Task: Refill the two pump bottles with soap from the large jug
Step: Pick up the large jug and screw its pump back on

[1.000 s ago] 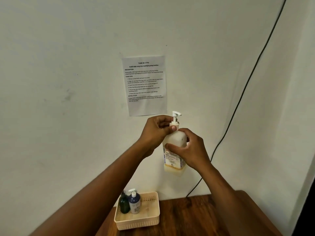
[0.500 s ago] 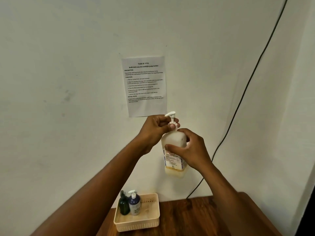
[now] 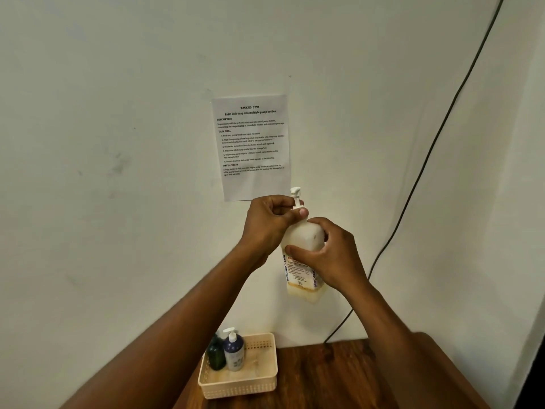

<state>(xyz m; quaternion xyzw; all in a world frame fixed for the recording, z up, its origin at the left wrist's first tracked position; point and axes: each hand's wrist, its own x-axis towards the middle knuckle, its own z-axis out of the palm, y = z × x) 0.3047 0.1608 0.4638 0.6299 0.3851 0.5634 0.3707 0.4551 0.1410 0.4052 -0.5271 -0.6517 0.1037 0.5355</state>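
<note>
Fingers of the left hand [image 3: 269, 221] pinch the white pump collar [image 3: 297, 206] atop the large jug [image 3: 300, 261], which is held in the air before the wall, well above the wooden table [image 3: 324, 376]. From the other side, the right hand [image 3: 327, 255] wraps around the jug's upper body, thumb across its front. Both forearms reach up and forward. Below, two pump bottles, dark green [image 3: 216, 356] and blue [image 3: 234, 352], stand in the beige basket [image 3: 239, 385].

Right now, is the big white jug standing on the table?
No, the large jug is held up in the air, right hand on its body and left hand at its pump.
</note>
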